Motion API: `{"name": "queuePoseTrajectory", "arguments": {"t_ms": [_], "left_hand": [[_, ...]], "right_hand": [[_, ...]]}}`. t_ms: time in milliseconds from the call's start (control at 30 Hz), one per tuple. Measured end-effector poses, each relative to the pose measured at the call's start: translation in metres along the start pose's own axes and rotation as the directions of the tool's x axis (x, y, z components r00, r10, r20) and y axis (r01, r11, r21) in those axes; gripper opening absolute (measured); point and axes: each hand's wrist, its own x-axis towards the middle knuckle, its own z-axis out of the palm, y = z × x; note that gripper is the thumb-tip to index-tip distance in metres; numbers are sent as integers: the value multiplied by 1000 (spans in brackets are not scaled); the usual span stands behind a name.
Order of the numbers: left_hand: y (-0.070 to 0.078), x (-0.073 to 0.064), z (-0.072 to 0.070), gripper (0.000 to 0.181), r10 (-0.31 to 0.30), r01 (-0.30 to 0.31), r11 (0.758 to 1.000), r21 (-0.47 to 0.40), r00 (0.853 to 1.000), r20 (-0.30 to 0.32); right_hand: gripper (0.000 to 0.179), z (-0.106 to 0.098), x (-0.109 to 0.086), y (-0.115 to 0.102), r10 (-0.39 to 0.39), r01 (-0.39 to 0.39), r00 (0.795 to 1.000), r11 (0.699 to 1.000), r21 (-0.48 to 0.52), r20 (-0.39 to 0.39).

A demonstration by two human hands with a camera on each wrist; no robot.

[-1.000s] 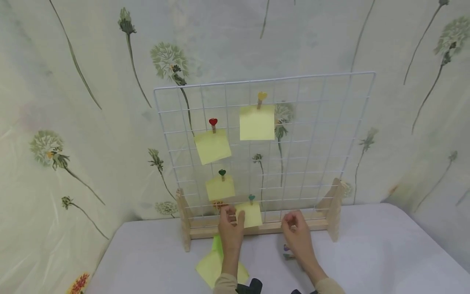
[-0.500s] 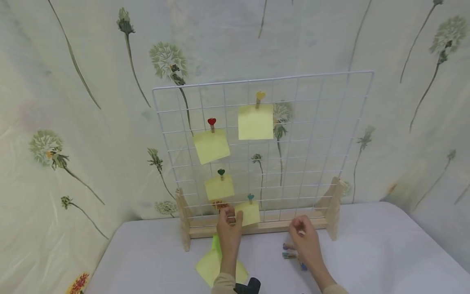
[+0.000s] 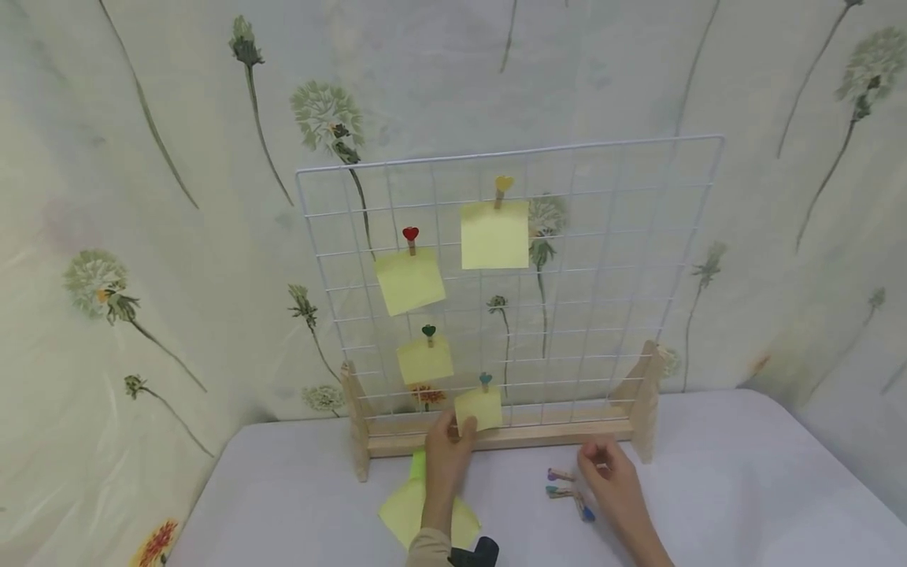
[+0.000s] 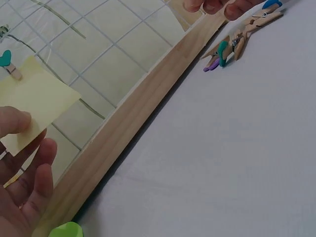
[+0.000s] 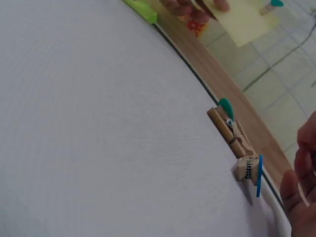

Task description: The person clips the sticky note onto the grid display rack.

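- The left hand (image 3: 448,453) pinches the lowest yellow note (image 3: 478,408) at its lower corner, thumb in front and fingers behind.
- The right hand (image 3: 612,472) hovers over the table (image 3: 305,504), to the right of the left hand; its fingers are loosely bent, with a small gap to the thumb and nothing visible between them.
- That lowest note hangs on the wire grid (image 3: 510,153), its top edge under a teal heart clip (image 3: 485,379) just above the left hand, so its clipping looks done, though the hand's grip remains on it.
- Above the left hand, three more notes are up: one under a dark green heart clip (image 3: 428,331), one under a red heart clip (image 3: 411,234) and, highest, one under a yellow heart clip (image 3: 504,183).
- Just left of the right hand lie unused clips: purple (image 3: 560,475), teal (image 3: 562,492) and blue (image 3: 584,508).
- Loose yellow paper (image 3: 404,508) and a bright green piece (image 3: 418,463) lie beneath the left forearm, also not hung; their count cannot be told.
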Motion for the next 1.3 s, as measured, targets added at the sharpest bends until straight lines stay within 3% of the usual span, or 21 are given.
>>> {"name": "queuePoseTrajectory", "arguments": {"t_ms": [267, 433, 567, 700, 900, 1133, 1300], "left_hand": [[-12, -2, 1, 21, -6, 3, 999, 32, 996, 84], [-18, -11, -6, 16, -9, 10, 1000, -4, 992, 128], [-18, -11, -8, 17, 14, -11, 1000, -15, 988, 157], [-14, -9, -9, 18, 26, -28, 1000, 10, 986, 165], [-6, -7, -11, 20, 40, -51, 996, 69, 987, 154], [-1, -9, -14, 28, 99, -109, 990, 85, 988, 121], [-4, -11, -18, 9, 109, -113, 990, 88, 993, 53]], "right_hand": [[11, -14, -9, 9, 53, -54, 998, 998, -24, -35], [12, -13, -22, 13, 116, -116, 993, 993, 21, -26], [12, -12, -22, 15, 109, -107, 994, 993, 50, -28], [11, -14, -16, 15, 87, -86, 996, 996, 14, -20], [13, -17, -11, 14, 85, -85, 996, 996, 26, 14], [11, -16, -11, 14, 64, -63, 998, 996, 60, -9], [11, -15, -12, 12, 74, -74, 997, 996, 56, -3]]}}
